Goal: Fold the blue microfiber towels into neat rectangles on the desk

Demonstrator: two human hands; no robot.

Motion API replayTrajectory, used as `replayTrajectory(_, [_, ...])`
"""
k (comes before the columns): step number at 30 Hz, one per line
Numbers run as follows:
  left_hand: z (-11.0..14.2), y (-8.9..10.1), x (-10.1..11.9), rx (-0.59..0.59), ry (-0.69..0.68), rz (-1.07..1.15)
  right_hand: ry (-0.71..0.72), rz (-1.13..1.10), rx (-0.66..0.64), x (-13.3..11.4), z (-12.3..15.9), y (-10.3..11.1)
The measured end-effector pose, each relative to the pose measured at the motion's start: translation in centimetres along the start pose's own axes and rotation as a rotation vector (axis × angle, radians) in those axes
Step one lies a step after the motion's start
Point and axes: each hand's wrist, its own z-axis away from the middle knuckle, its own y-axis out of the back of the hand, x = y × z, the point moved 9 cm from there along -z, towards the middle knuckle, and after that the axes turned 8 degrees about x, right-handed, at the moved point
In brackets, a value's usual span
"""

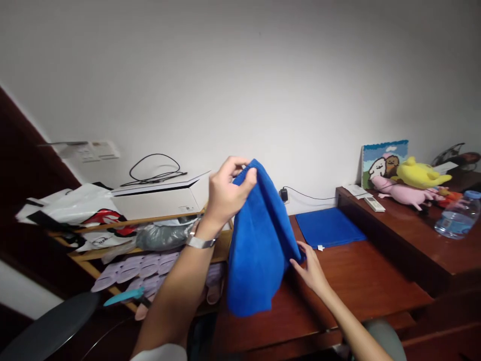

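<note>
A blue cloth hangs in loose folds above the near left part of the brown wooden desk. My left hand, raised higher, pinches its top corner between thumb and fingers. Lower down on the right, my right hand grips another corner of the same cloth. Behind my right hand, a second blue cloth lies folded flat on the desk, a small white tag at its front edge.
On the raised right section sit a water bottle, plush toys, a remote and a picture. A wooden rack at left holds a white box, bags and purple slippers. A plugged-in adapter is on the wall.
</note>
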Motion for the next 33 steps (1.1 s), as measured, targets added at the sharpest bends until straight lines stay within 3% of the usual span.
replayTrajectory(3, [-0.7, 2.7, -1.3, 0.034, 0.099, 0.043, -0.128, -0.075, -0.141, 2.5, 2.1, 0.1])
replayTrajectory(6, [-0.8, 4.8, -4.2, 0.072, 0.2, 0.053, -0.218, -0.08, -0.35, 4.6, 4.7, 1.0])
replayTrajectory(10, [0.4, 7.2, -10.0, 0.143, 0.414, 0.017, -0.297, -0.073, -0.436, 6.0, 6.7, 5.7])
replayTrajectory(13, [2.2, 9.2, -13.5, 0.233, 0.533, -0.007, -0.322, -0.053, -0.351, 6.1, 6.0, 11.6])
replayTrajectory(17, [5.4, 11.6, -16.0, 0.351, 0.632, 0.029, -0.348, 0.058, -0.179, 6.3, 3.7, 20.0])
replayTrajectory(21, [8.7, 12.1, -17.9, 0.361, 0.728, 0.052, -0.282, 0.247, 0.04, 6.0, 2.0, 26.6])
replayTrajectory(26, [11.9, 11.6, -20.3, 0.259, 0.794, -0.003, -0.128, 0.446, 0.169, 4.5, 1.5, 29.8])
replayTrajectory(33, [15.2, 12.9, -21.0, 0.216, 0.793, -0.113, 0.005, 0.647, 0.172, 1.3, 2.1, 29.8])
